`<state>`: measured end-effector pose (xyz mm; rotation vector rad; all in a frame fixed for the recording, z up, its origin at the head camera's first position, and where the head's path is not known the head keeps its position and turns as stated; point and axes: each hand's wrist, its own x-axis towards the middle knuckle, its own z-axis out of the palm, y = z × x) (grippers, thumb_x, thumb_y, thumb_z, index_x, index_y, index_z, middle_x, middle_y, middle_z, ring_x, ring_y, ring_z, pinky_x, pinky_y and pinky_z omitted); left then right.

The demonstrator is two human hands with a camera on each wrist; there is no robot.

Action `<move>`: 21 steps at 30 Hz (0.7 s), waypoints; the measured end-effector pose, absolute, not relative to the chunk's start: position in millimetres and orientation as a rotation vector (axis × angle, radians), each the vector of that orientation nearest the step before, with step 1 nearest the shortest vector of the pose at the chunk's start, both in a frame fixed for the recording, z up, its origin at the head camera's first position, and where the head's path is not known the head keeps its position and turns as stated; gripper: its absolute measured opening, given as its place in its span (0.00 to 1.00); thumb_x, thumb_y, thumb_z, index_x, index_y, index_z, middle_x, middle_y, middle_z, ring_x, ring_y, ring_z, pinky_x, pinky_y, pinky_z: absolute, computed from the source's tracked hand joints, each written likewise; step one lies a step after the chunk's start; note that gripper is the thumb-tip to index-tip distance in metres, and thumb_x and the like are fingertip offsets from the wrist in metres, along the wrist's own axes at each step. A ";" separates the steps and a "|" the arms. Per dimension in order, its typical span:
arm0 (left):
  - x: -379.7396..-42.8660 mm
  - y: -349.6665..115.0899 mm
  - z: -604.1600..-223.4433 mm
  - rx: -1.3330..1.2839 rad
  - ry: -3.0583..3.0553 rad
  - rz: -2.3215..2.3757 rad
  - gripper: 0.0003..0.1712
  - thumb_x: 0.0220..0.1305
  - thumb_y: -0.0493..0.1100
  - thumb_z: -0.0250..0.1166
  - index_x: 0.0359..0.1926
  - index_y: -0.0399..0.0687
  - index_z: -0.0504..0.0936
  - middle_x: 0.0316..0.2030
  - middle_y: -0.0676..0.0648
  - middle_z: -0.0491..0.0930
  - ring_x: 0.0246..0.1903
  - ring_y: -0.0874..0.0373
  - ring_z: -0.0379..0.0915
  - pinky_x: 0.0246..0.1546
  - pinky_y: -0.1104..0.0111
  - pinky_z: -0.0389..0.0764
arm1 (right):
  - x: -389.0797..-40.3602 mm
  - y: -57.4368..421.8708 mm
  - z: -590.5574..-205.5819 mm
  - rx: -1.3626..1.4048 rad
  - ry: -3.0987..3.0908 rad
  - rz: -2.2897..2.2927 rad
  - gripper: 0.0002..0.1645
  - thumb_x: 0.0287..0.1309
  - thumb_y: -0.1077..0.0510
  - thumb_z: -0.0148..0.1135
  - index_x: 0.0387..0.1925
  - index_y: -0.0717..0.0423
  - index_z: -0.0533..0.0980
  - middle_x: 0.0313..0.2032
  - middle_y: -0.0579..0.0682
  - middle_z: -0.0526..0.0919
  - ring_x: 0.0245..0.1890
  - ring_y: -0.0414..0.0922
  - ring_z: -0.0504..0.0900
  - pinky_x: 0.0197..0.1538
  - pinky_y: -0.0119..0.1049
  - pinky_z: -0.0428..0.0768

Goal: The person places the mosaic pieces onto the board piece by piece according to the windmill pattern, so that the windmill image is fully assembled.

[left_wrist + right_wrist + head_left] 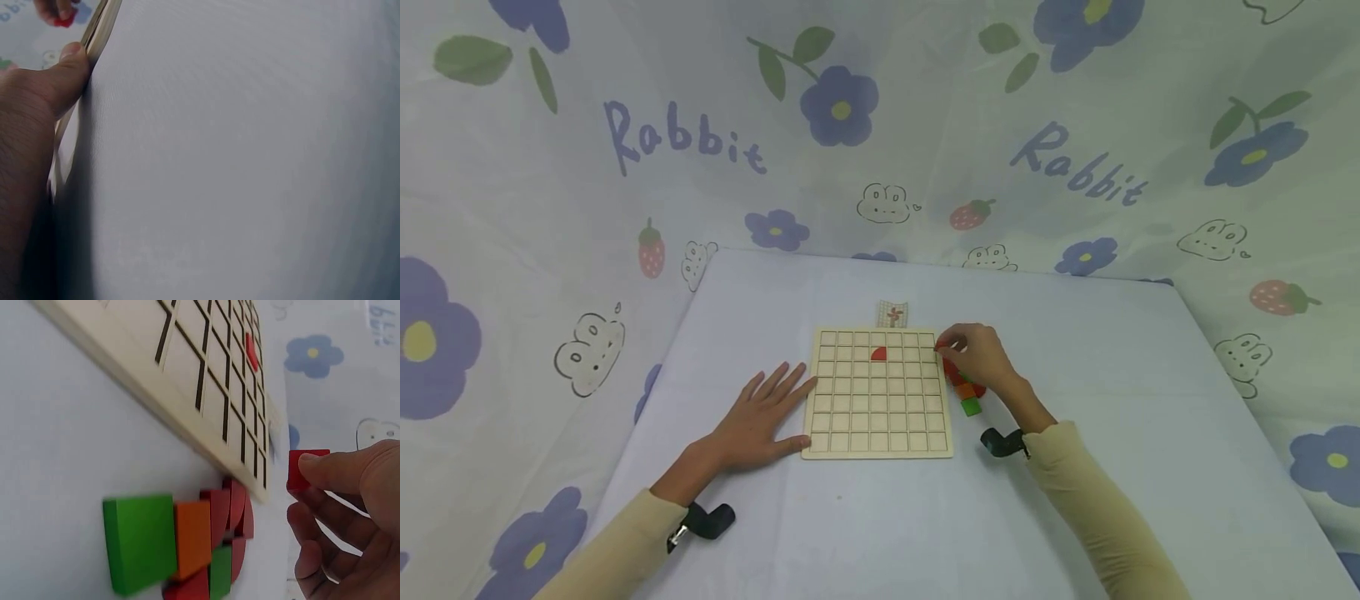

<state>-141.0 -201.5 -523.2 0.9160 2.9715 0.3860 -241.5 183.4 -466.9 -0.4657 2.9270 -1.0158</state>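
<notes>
We were probably mid-placement: right hand (982, 357) pinching a red block (294, 469), left hand (755, 429) splayed against the board (878, 404); next called for careful aligning, we guessed.

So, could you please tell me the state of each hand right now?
Left hand: open, touching the edge of the grid board.
Right hand: closed, holding a red block.

The board (184, 374) (right wrist view) is cut off.
</notes>
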 end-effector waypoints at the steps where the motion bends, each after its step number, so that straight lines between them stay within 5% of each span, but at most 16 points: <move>1: -141.1 -201.6 -523.4 0.919 2.973 0.386 0.52 0.63 0.75 0.51 0.78 0.55 0.50 0.77 0.46 0.43 0.75 0.44 0.34 0.70 0.44 0.38 | -241.5 180.5 -467.4 -0.490 2.925 -1.025 0.05 0.59 0.60 0.69 0.38 0.55 0.84 0.37 0.48 0.85 0.35 0.44 0.82 0.32 0.36 0.82; 7: -141.2 -201.9 -524.0 0.929 2.981 0.381 0.52 0.63 0.76 0.50 0.78 0.55 0.51 0.77 0.46 0.43 0.75 0.44 0.34 0.70 0.44 0.40 | -241.0 164.5 -470.7 -0.621 2.867 -1.188 0.05 0.58 0.60 0.70 0.37 0.56 0.84 0.36 0.48 0.84 0.34 0.44 0.81 0.35 0.39 0.81; 13: -141.7 -201.7 -524.3 0.918 2.977 0.376 0.52 0.63 0.77 0.48 0.78 0.55 0.51 0.77 0.47 0.43 0.75 0.45 0.33 0.70 0.45 0.38 | -242.2 151.3 -476.5 -0.628 2.810 -1.297 0.13 0.58 0.61 0.70 0.45 0.60 0.83 0.35 0.48 0.85 0.32 0.43 0.82 0.35 0.38 0.82; 21: -141.6 -201.9 -525.1 0.922 2.982 0.373 0.52 0.63 0.77 0.49 0.78 0.56 0.50 0.77 0.46 0.43 0.75 0.45 0.33 0.70 0.45 0.39 | -241.0 140.8 -480.0 -0.530 2.739 -1.443 0.07 0.56 0.61 0.71 0.38 0.58 0.84 0.34 0.47 0.84 0.33 0.44 0.84 0.36 0.38 0.83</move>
